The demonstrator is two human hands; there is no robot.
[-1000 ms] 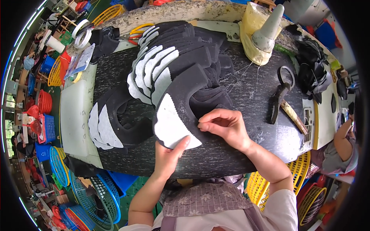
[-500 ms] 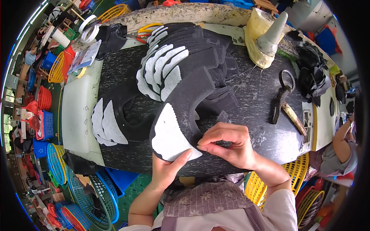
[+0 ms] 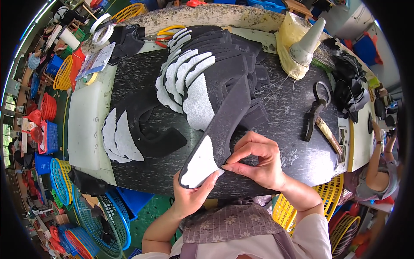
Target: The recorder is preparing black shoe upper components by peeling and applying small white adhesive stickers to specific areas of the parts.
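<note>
A curved black fabric piece (image 3: 224,118) with a white toothed-edge patch (image 3: 199,160) at its near end is held over the front of the table. My left hand (image 3: 192,197) grips that near end, thumb on top of the patch and fingers underneath. My right hand (image 3: 262,163) is closed in a pinch at the right edge of the piece, beside the patch tip; its fingertips hide what lies exactly between them. Beyond, a fanned stack of similar black pieces (image 3: 235,56) shows its white patches on the left. Several more white-patched pieces (image 3: 157,146) lie to the left.
At the right lie a hammer (image 3: 325,129) and a black-wrapped metal ring (image 3: 321,91). A grey cone on a glue-stringed yellow pot (image 3: 288,52) stands behind. Orange-handled pliers (image 3: 163,38) rest at the back, white tape rolls (image 3: 102,35) at back left. Baskets flank the table.
The held black piece has turned and tilted, its far end swinging right and its patch looking narrower. My left hand has shifted slightly right; the right hand keeps its pinch at the edge.
</note>
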